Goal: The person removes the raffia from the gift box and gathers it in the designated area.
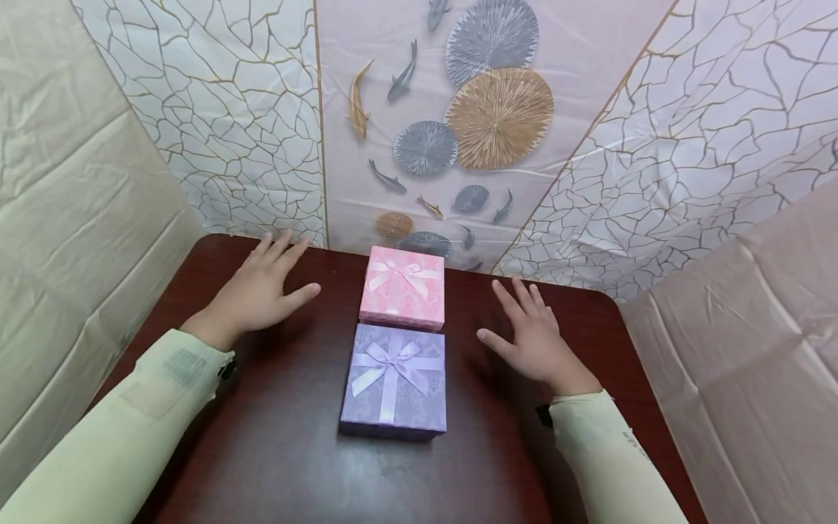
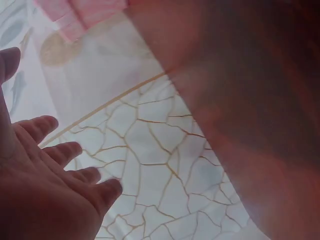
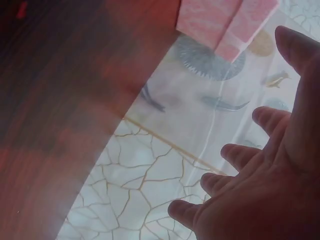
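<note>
Two gift boxes lie in line at the middle of the table. The pink box, with a pale pink bow, is at the back, and the purple box, with a lilac ribbon bow, sits right in front of it. My left hand is to the left of the pink box, fingers spread and holding nothing. On the other side my right hand is held apart from both boxes, its fingers spread too. Each wrist view shows a bare palm, with part of the pink box at the top of the left wrist view.
The dark red-brown table has rounded back corners. Behind it hangs a patterned cloth with fish and round leaves. Beige cloth panels stand on the left and right sides.
</note>
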Motion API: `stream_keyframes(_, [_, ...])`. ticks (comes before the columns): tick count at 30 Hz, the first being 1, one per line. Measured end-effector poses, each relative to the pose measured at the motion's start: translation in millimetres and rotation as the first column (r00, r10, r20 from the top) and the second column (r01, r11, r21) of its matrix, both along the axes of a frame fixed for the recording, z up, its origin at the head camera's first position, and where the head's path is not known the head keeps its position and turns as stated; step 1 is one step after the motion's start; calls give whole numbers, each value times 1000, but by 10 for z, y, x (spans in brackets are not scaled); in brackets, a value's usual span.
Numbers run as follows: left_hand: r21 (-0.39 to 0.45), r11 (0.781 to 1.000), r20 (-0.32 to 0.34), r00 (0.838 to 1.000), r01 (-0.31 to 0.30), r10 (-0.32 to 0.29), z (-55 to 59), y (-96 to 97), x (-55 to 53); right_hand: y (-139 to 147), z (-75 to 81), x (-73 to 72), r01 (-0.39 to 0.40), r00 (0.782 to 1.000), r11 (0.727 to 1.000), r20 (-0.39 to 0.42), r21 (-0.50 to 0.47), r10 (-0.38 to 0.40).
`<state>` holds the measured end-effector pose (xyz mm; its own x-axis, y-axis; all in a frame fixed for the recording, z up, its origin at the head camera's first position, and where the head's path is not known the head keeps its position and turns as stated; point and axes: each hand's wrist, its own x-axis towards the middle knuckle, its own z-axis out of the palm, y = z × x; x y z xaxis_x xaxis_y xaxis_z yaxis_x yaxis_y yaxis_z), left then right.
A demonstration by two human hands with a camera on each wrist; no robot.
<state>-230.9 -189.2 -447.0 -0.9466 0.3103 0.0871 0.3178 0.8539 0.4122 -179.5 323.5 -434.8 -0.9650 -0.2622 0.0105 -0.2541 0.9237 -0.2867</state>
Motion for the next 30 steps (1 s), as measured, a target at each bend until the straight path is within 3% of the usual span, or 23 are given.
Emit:
stream_keyframes(5, [120, 993, 72, 997, -2, -7, 145, 63, -60, -26, 59, -85, -7, 1000, 995, 27, -96, 10])
stream_keyframes(9, [210, 977, 152, 988, -39, 7, 235, 124, -87, -59, 122, -152, -1, 999, 983, 51, -181, 11])
stream_keyframes(12, [316, 943, 259, 966, -105, 21, 268, 176, -107, -85, 157, -208, 29, 997, 967, 79, -254, -9])
stream_keyframes(15, [457, 871, 376, 927, -181, -5, 264, 225, -143, -113, 177, -275, 91, 989, 931, 142, -354, -43])
stream_keyframes(17, [539, 814, 434, 900, -217, -47, 245, 249, -172, -145, 184, -322, 148, 974, 869, 223, -473, -45])
stream_keyframes(19, [605, 756, 487, 867, -250, -102, 226, 274, -206, -188, 191, -364, 219, 948, 774, 317, -593, -26])
stream_keyframes(22, [643, 715, 539, 825, -275, -168, 198, 302, -255, -253, 195, -415, 332, 890, 623, 454, -709, 42])
stream_keyframes(23, [644, 712, 553, 813, -279, -182, 192, 309, -272, -270, 195, -429, 357, 872, 596, 485, -720, 64])
stream_keyframes(25, [631, 728, 572, 796, -270, -200, 181, 316, -301, -302, 193, -458, 394, 836, 564, 538, -726, 108])
stream_keyframes(30, [566, 796, 605, 764, -213, -226, 173, 328, -380, -350, 172, -530, 445, 769, 555, 618, -703, 165])
